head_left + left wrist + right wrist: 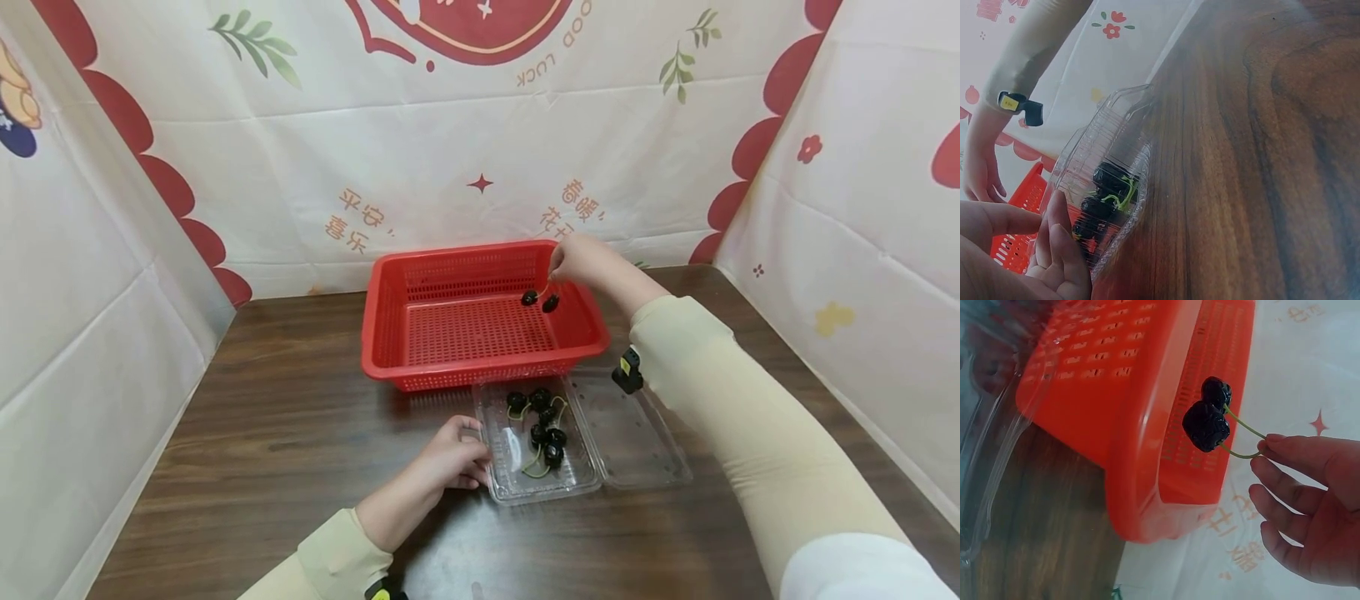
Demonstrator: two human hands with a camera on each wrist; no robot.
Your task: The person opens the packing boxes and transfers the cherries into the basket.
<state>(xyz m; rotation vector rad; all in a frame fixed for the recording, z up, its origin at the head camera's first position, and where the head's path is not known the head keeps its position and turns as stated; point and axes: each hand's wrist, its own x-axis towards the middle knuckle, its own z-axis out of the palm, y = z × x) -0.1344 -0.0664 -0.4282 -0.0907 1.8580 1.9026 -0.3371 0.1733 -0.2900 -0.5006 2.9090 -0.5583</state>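
Note:
My right hand [579,260] hovers over the right end of a red plastic basket [487,367] and pinches the green stems of two dark cherries [1207,422] between thumb and fingertips. The cherries dangle above the basket's floor. My left hand [459,457] holds the left rim of a clear plastic clamshell box [517,493], its fingers bent at the edge. Several dark cherries [553,454] with green stems lie inside the box. In the left wrist view, fingers [1063,250] rest against the box's clear wall, partly hiding the fruit.
The box's clear lid [630,442] lies folded open to the right, under my right forearm. Brown wood-grain table [285,425] carries everything. A printed white cloth [465,150] hangs behind the basket and along both sides.

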